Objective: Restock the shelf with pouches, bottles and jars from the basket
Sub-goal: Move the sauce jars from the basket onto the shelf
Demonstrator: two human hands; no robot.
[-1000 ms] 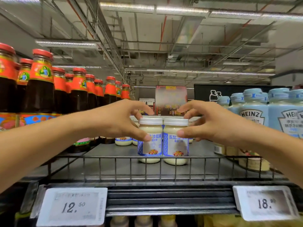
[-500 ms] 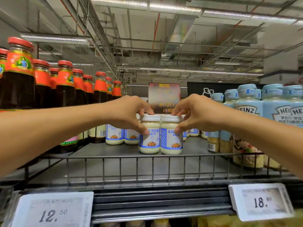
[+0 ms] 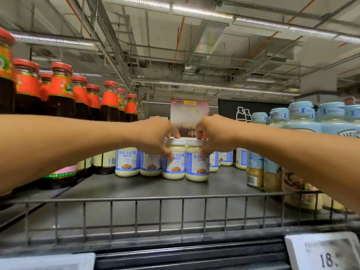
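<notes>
Standing upright and touching side by side at the middle of the frame, the left jar (image 3: 173, 164) and the right jar (image 3: 197, 166) rest on the grey shelf (image 3: 148, 190). The left hand (image 3: 155, 136) grips the left jar, thumb on its label and fingers curled over the white lid; the right hand (image 3: 216, 134) holds the right jar likewise. Matching jars (image 3: 127, 162) stand just left of them. Red-capped dark bottles (image 3: 60, 94) fill the left, pale blue bottles (image 3: 302, 118) the right. A wire rail (image 3: 136, 200) crosses below, with a price tag (image 3: 323, 254) at lower right.
</notes>
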